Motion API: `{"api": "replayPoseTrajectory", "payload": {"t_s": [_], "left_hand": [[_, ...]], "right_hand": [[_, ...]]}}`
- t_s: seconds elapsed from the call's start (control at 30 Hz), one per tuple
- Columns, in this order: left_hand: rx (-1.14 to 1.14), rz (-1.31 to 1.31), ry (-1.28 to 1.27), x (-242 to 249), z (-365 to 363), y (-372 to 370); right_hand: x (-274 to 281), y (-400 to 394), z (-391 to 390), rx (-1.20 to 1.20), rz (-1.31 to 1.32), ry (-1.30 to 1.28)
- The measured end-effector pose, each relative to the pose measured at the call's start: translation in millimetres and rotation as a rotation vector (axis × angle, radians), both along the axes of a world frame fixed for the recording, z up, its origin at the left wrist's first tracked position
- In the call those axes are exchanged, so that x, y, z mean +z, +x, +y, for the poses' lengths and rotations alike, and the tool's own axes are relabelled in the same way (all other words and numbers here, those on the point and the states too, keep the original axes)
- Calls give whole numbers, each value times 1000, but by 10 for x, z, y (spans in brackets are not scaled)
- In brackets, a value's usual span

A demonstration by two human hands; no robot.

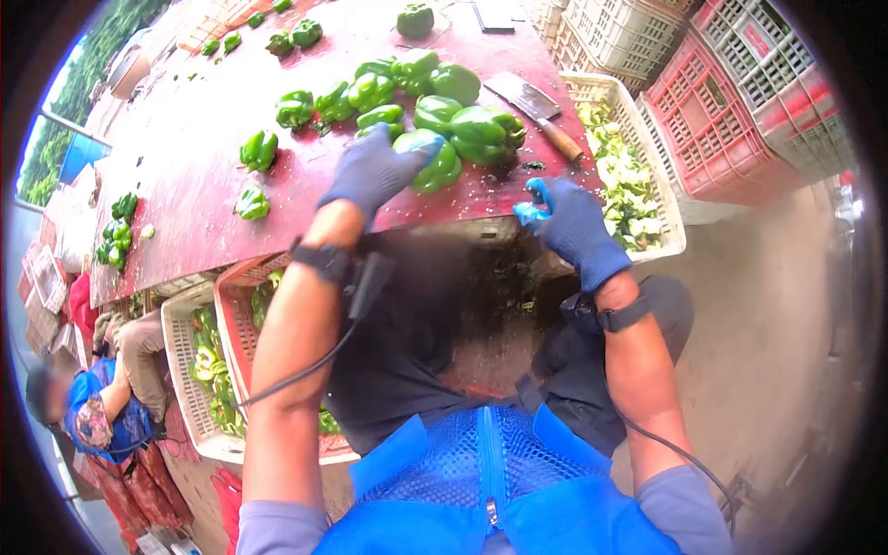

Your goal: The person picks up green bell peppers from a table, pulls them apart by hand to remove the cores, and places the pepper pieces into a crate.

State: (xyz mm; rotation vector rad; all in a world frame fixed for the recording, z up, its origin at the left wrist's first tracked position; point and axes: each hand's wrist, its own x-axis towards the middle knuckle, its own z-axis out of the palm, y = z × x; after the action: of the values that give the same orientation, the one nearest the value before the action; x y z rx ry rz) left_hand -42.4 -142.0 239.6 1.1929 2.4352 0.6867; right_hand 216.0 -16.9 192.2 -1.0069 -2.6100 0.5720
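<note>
My left hand (377, 174), in a dark blue glove, is at the near edge of a pile of green bell peppers. Its thumb side lies against one bell pepper (435, 173), and the hand appears closed on it, though some fingers are hidden. Beside it sits a larger bell pepper (484, 136), with several more behind. My right hand (578, 227), gloved with light blue fingertips, hovers by the table's near edge. Its fingers are bent and apart, with nothing visible between them. Beyond it lies a cleaver (536, 106) with a wooden handle.
The red table (203, 176) holds scattered bell peppers. A pale crate (680, 231) of pale green pieces stands right of it; stacked crates (712, 120) rise behind. Left of my legs are a white crate (185, 370) and a red crate (231, 314). Another person (106, 407) sits far left.
</note>
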Motion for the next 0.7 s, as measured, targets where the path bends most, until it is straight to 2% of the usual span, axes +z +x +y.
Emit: {"api": "replayPoseTrajectory", "payload": {"t_s": [0.1,0.2,0.27,0.33,0.4,0.43,0.47,0.53,0.57,0.6,0.63,0.7], "left_hand": [[91,45,-110,-293,417,81],[175,-30,-148,-466,501,-2],[169,-96,-12,-632,404,-132],[178,-133,26,-737,315,-227],[89,-479,16,-763,142,-226],[-299,-29,87,-816,-43,-229],[-297,-33,87,-791,-97,-133],[142,-713,109,-620,-76,134],[160,-727,72,-521,-90,221],[162,-733,74,-654,-95,188],[128,-559,136,-884,-78,132],[82,-118,211,-1000,-85,173]], "right_hand": [[159,-12,-48,31,-208,-128],[202,-20,-63,70,-187,-117],[160,-84,-38,80,-156,-146],[52,-206,-25,113,13,-208],[-12,-340,-69,149,106,-176],[-38,-404,-111,186,195,-144],[-51,-466,-157,187,191,-145],[-80,-599,-225,218,156,-250],[-195,-669,-243,247,195,-249],[-261,-720,-257,249,189,-248],[-315,-769,-263,256,205,-307],[-319,-826,-255,265,218,-363]]}}
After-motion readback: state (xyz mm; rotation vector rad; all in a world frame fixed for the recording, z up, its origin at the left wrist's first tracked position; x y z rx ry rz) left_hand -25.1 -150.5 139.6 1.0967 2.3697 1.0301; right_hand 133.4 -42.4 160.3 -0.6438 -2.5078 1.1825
